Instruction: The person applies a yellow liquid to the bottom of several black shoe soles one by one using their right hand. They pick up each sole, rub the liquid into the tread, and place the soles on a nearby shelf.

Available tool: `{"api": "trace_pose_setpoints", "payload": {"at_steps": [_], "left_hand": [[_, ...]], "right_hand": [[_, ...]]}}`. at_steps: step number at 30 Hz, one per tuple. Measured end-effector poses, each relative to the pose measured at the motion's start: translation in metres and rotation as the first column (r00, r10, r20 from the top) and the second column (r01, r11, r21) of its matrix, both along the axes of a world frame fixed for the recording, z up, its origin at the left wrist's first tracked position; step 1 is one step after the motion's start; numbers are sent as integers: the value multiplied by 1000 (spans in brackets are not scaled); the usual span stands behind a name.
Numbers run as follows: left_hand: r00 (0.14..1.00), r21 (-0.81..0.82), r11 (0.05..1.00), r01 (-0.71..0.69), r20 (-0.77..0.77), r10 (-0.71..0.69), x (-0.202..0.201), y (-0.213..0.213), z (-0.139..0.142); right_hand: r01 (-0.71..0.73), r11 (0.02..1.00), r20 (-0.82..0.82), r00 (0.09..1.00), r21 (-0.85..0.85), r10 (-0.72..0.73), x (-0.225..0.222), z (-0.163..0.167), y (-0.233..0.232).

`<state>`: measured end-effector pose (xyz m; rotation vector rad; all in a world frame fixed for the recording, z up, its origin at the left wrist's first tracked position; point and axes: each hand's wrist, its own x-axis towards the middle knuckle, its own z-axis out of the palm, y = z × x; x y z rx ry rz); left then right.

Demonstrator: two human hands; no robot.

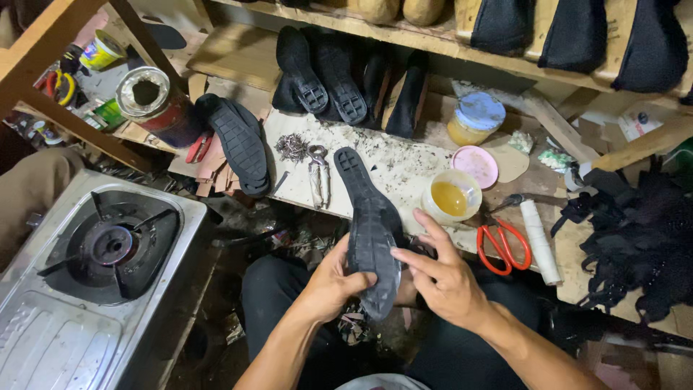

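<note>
Sole: black shoe sole (372, 231), tread side up, held over the lap just in front of the worktop (404, 170) edge, toe pointing away toward the shelf.
Left hand: left hand (332, 282) wraps the near end from below, thumb curled over the edge, clenched on the sole.
Right hand: right hand (444, 278) lies open against the sole's right rim, fingers spread and fingertips touching the edge, not closed around it.
Doing it well: judging by the grip, the left hand should keep the sole steady while the right fingertips press evenly along the rim, working from one end to the other so no stretch is skipped.
Open tub: small tub (451, 196) just beyond the right hand, holding amber liquid, probably glue; its pink lid (475, 165) lies beside it.
Jar: closed jar (475, 119) with a blue lid, farther beyond the right hand, yellowish contents.
Tin: round tin (146, 94) far beyond the left hand, crusted rim, dark inside; contents unclear.
Scissors: red scissors (503, 245) just right of the right hand.
</note>
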<state>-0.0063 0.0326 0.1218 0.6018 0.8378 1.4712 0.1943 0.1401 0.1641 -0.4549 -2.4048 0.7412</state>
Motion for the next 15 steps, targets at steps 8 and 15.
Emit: {"api": "trace_pose_setpoints", "payload": {"at_steps": [8,15], "left_hand": [[976,-37,979,-200,82,203,0,5,5],[943,0,946,-324,87,322,12,12,7]], "right_hand": [[-14,914,-47,998,406,36,4,-4,-15],[19,853,8,1000,521,-27,3,-5,-28]]}}
